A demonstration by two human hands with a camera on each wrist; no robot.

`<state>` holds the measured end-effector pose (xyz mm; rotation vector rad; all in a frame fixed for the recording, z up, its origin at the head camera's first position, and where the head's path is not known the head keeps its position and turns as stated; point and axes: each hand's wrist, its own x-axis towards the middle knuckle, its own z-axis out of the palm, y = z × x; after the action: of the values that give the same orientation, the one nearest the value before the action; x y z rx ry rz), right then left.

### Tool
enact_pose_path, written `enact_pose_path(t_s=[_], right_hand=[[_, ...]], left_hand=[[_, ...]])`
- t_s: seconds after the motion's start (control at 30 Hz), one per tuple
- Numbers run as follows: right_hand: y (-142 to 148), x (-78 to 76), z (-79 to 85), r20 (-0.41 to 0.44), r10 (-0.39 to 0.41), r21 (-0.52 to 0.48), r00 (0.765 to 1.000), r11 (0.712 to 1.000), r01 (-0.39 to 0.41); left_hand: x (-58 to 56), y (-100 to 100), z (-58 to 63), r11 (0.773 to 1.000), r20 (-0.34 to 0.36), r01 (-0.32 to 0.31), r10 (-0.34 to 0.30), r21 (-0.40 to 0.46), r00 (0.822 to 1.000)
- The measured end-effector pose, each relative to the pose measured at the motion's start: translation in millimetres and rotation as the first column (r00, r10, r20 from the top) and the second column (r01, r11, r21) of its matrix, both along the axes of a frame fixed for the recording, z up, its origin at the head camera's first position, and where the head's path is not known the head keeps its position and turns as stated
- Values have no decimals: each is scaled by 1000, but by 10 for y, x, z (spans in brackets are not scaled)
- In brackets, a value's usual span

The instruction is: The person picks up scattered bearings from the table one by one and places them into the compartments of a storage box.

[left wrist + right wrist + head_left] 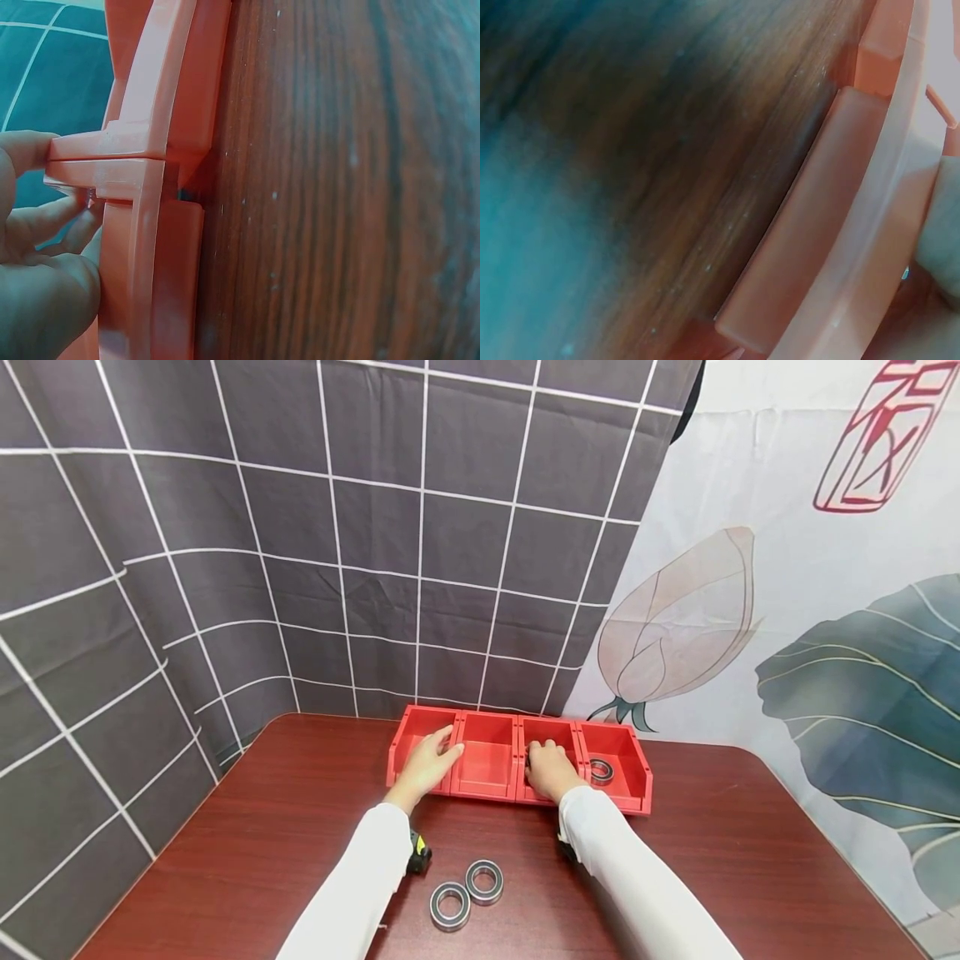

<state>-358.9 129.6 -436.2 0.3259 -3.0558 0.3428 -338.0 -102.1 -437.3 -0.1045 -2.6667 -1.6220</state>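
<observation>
My left hand (427, 765) is at the leftmost red bin (402, 752), its fingers relaxed and spread. In the left wrist view its fingertips lie right at the bin walls (112, 146) where two bins meet. My right hand (552, 769) reaches down into the third bin (551, 727), fingers curled. At its fingertips shows the dark edge of a bearing (528, 757), mostly hidden by the hand. Another bearing (601, 770) lies in the rightmost bin (633, 768). Two more bearings, one nearer (436, 919) and one farther (484, 864), lie side by side on the table.
The joined row of bins stands near the back of the dark red wooden table (300, 827). A grey gridded cloth (375, 527) hangs behind, and a white cloth with a printed flower (675, 618) hangs at the right. The second bin (486, 760) stands between my hands.
</observation>
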Motion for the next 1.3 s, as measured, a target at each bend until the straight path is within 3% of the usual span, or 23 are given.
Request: enact_pose_path(t_s=[0.2, 0.4, 0.77, 1.07, 1.17, 1.3], right_hand=[[-9, 16, 6, -31, 7, 3, 999, 1000, -7], [-6, 15, -34, -121, 45, 80, 992, 996, -35], [3, 69, 14, -294, 122, 256, 948, 966, -45], [280, 64, 102, -453, 91, 162, 887, 987, -18], [366, 56, 152, -441, 48, 84, 896, 996, -12], [481, 38, 164, -338, -41, -74, 940, 997, 17]], left_hand=[[9, -5, 14, 1000, -26, 9, -8, 5, 1000], [10, -6, 9, 1000, -23, 6, -6, -1, 1000], [11, 1, -6, 1000, -26, 2, -2, 9, 1000], [-15, 27, -33, 1000, -17, 0, -1, -6, 1000], [-18, 13, -28, 1000, -22, -5, 5, -5, 1000], [-3, 6, -15, 1000, -29, 0, 0, -4, 1000]])
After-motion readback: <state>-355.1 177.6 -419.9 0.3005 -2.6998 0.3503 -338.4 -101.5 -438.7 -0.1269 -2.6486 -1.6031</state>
